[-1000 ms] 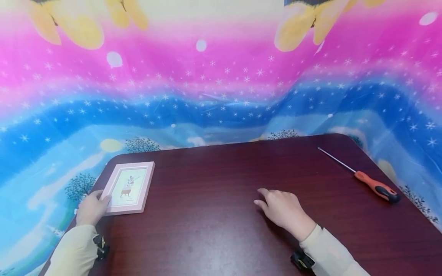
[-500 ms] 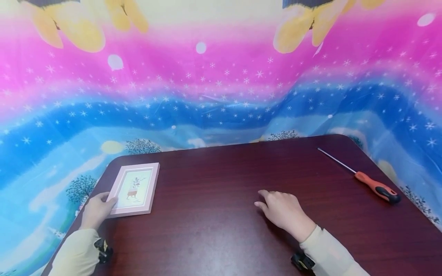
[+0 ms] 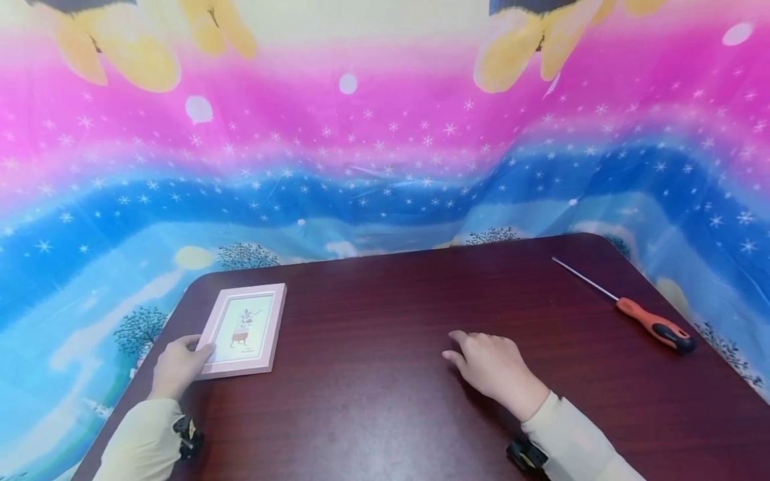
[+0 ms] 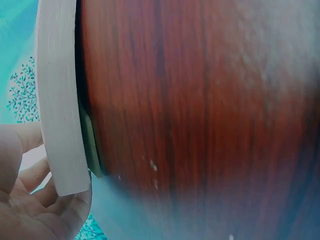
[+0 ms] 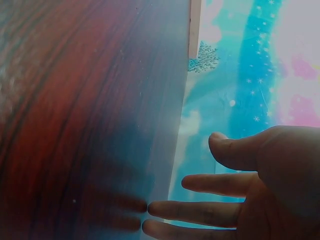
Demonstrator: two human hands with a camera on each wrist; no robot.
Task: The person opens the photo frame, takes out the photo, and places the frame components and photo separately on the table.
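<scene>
At the left of the table, my left hand (image 3: 177, 366) grips a pink picture frame (image 3: 243, 329) by its near left corner, thumb on the front face. The frame lies face up, showing a potted plant drawing. In the left wrist view the frame's side (image 4: 62, 100) passes between thumb and fingers, the fingers curling under it; a dark flap (image 4: 90, 140) sticks out from its underside. My right hand (image 3: 496, 364) holds nothing, its fingers relaxed low over the middle right of the table. The right wrist view shows those fingers (image 5: 200, 212) loosely spread, with fingertips at the tabletop.
A screwdriver (image 3: 652, 324) with an orange and black handle lies at the right, its tip toward the back. The dark red wooden table (image 3: 361, 307) has rounded back corners. Behind it hangs a pink and blue patterned cloth (image 3: 361, 153).
My left hand has shifted the picture frame a short way to the right along the table. The right hand and the screwdriver stay where they were.
</scene>
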